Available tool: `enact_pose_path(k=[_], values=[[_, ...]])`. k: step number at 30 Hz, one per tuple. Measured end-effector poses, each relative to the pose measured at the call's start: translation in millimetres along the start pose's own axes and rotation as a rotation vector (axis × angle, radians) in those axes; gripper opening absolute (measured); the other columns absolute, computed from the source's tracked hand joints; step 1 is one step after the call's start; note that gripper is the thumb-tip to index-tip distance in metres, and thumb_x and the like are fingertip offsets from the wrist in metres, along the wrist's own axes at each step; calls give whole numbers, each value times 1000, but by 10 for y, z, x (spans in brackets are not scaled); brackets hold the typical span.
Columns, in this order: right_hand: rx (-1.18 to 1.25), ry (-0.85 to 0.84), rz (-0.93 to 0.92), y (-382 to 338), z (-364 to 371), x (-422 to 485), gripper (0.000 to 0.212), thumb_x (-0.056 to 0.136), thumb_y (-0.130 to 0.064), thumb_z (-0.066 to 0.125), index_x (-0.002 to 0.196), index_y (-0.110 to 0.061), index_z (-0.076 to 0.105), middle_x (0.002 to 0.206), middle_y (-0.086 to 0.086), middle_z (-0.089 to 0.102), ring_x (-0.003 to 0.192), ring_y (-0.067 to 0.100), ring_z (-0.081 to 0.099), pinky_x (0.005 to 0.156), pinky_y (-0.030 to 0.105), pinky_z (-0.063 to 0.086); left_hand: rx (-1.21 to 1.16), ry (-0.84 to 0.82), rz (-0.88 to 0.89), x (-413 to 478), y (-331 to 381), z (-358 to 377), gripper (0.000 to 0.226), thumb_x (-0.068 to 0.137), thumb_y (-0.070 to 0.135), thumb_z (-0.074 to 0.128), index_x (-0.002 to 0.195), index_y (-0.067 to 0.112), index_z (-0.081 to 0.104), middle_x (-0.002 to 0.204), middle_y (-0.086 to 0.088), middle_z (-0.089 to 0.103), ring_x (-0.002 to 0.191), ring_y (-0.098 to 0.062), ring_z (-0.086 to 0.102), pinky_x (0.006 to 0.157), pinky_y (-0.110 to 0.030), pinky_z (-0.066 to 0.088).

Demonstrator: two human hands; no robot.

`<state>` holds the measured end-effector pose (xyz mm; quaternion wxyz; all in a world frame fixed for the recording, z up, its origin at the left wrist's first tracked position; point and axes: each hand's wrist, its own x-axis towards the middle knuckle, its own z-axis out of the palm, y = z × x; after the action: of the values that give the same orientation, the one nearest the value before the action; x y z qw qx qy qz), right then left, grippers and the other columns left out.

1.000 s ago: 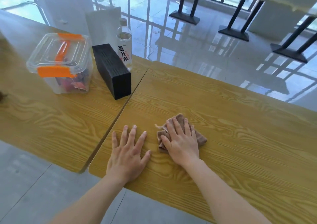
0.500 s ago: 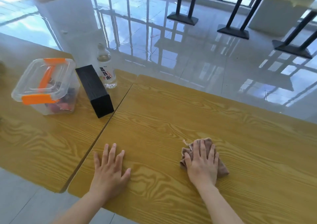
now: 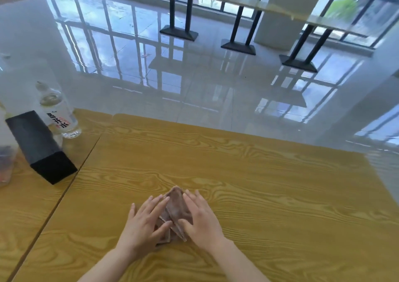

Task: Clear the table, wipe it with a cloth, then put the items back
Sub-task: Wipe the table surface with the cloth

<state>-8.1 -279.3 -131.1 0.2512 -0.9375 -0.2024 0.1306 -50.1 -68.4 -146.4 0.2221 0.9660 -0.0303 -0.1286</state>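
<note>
Item 1, clear plastic container [image 3: 5, 152]: sitting at the far left on the neighbouring table [image 3: 26, 206], cut off by the frame edge; dark and red contents are showing through its wall, too blurred to identify.

Item 2, water bottle [image 3: 57, 111]: standing upright beside the container, behind the black box [image 3: 40, 146]; clear, with a printed label. Its fill level cannot be told.

Item 3, black box: lying on the neighbouring table near the seam between the two tabletops.

Item 4, brown cloth [image 3: 176, 212]: lying bunched on the near table [image 3: 280, 184], toward its front edge, between both hands.

Item 5, left hand [image 3: 144, 223]: fingers loosely spread, pressing against the cloth's left side, thumb touching it.

Item 6, right hand [image 3: 200, 219]: fingers held together and flat, pressing the cloth's right side.

Changes: half a second ago the left hand was resting flat on bare wood well apart from the cloth; it is now touching it. The right hand was lying on top of the cloth; it is now sitting at its side. The container was fully in view then.
</note>
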Motion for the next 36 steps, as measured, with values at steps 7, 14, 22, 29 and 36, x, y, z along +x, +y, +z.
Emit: enact_pose_path(k=[7,14,22,29,36], values=[[-119,54,71,27,1,-231,71,92,-41,64,153,-17,36,158,-7,35,144,11,23,118,18,13,160,-86,54,47,144,-39,94,67,88,39,151,46,29,161,16,24,149,-18,17,118,-51,15],[-230,104,160,-145,232,-208,56,89,-34,69,140,-18,56,153,-1,45,133,19,40,115,27,29,114,41,150,-43,187,-124,40,79,35,75,117,31,68,122,8,62,105,-24,56,85,-38,47],[-172,191,133,-698,507,-60,35,65,-18,90,98,-21,78,114,-3,74,84,15,60,75,24,56,38,133,182,-238,-309,-369,14,86,10,63,92,13,76,93,-2,68,90,-26,59,82,-40,52],[-102,136,-14,-1481,919,247,31,63,-16,90,90,-23,76,108,-9,74,78,12,54,72,18,53,81,150,78,-715,-1099,-707,24,93,14,53,107,12,73,106,-2,65,100,-24,54,90,-37,46],[-108,38,-217,-2268,1397,659,26,78,-17,80,104,-19,75,121,-4,71,89,17,53,82,25,52,53,269,-85,-1269,-1848,-1058,20,61,5,85,75,15,76,76,1,67,70,-24,63,55,-32,55]])
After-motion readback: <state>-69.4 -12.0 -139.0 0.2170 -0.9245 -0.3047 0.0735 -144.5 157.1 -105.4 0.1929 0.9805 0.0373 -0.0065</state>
